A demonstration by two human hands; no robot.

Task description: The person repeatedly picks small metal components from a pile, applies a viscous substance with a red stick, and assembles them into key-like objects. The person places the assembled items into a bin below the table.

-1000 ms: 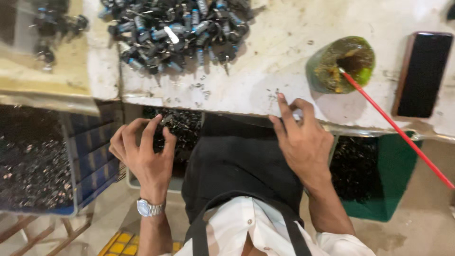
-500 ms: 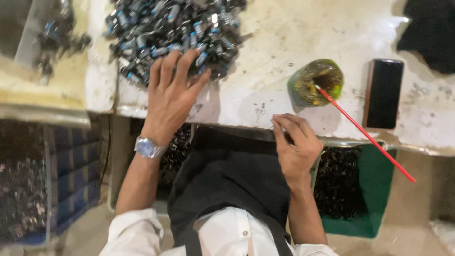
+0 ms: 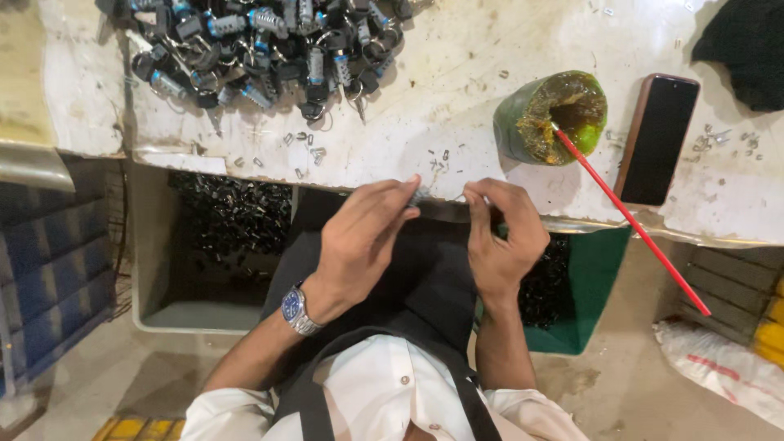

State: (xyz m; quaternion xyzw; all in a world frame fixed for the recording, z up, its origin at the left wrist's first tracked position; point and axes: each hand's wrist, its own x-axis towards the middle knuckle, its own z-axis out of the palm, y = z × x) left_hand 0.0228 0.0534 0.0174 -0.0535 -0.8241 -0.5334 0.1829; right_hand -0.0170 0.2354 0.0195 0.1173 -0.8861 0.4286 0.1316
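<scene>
My left hand (image 3: 359, 245), with a wristwatch on it, is at the near table edge and pinches a small grey metal part (image 3: 418, 196) in its fingertips. My right hand (image 3: 502, 237) is right beside it, fingers closed in a pinch on a tiny metal piece (image 3: 460, 197) that is mostly hidden. The two hands almost touch above my dark apron (image 3: 416, 286). A heap of black and silver parts with rings (image 3: 269, 45) lies at the far left of the white worktable (image 3: 457, 73).
A green cup of yellowish paste (image 3: 551, 114) holds a red stick (image 3: 629, 216). A dark phone (image 3: 660, 139) lies to its right, with black cloth (image 3: 747, 49) beyond. Under the table are a grey bin (image 3: 163, 314) and a green bin (image 3: 584, 294), both holding black parts, and a blue crate (image 3: 49, 269).
My left hand has come back from the heap of parts to the table edge with a small part and now meets my right hand. The view has shifted closer.
</scene>
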